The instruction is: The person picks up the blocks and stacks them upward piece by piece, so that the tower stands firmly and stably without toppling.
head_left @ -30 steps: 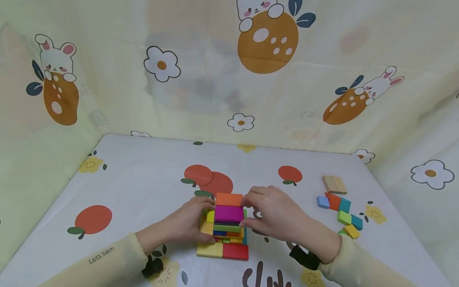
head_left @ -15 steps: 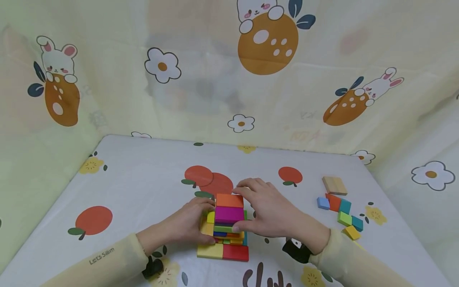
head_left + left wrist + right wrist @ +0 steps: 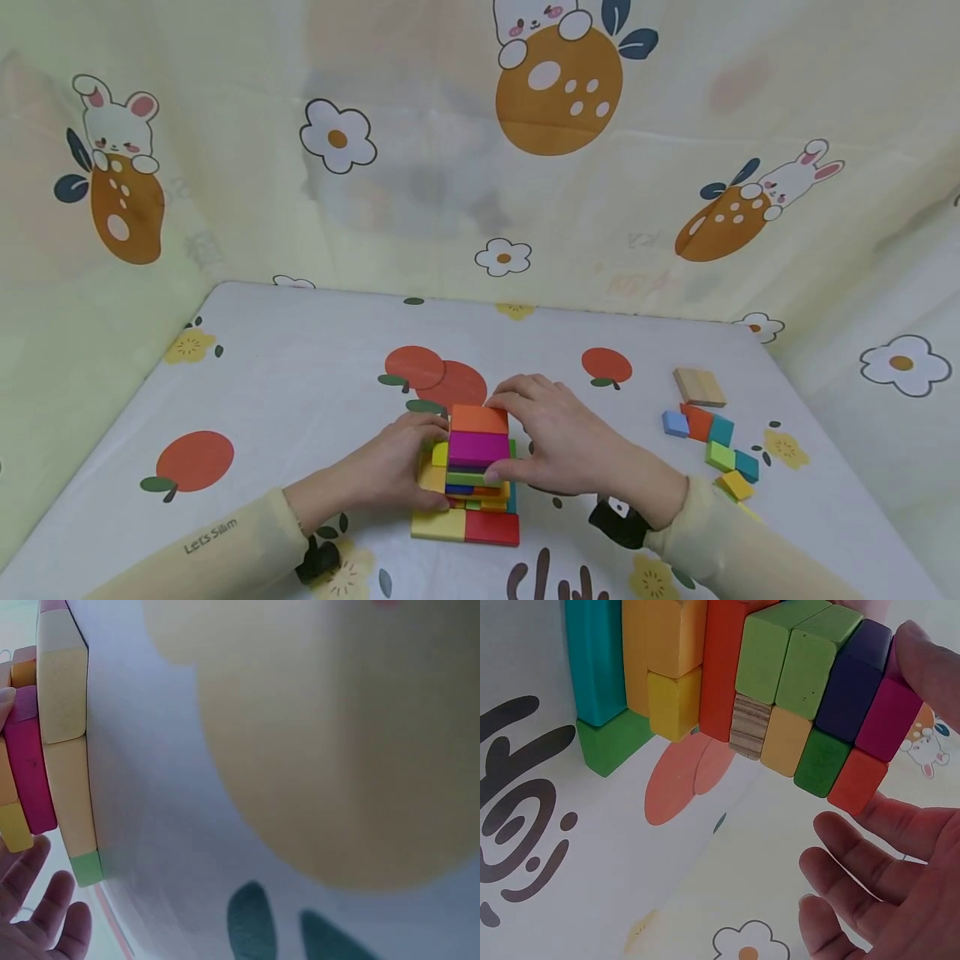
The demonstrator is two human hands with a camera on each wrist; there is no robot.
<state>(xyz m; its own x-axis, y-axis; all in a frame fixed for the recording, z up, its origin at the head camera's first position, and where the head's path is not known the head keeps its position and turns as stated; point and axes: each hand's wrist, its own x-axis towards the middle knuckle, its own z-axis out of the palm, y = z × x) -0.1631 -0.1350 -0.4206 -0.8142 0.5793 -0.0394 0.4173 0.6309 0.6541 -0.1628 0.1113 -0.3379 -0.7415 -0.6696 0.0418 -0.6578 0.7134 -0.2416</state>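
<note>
A stack of coloured wooden blocks stands at the front middle of the table, topped by a magenta block (image 3: 478,447) and an orange block (image 3: 480,419) behind it. My left hand (image 3: 397,462) holds the stack's lower left side, thumb at the front and fingers towards the back. At the upper right, my right hand (image 3: 566,442) spans the top layers, its thumb at the front and index finger at the back. In the right wrist view, the thumb meets the magenta block (image 3: 889,716) and the index fingertip is at the red-orange block (image 3: 859,780); the other fingers are apart from the stack.
Loose blocks lie at the right of the table: a plain wood piece (image 3: 700,387), a light blue block (image 3: 675,423), a green block (image 3: 721,455), a yellow block (image 3: 735,484) and several others. Printed curtains rise behind the patterned tabletop (image 3: 300,375).
My right hand has shifted left and slightly back, from the stack's right side to span its upper layers front to back. The left hand and the stack look unmoved.
</note>
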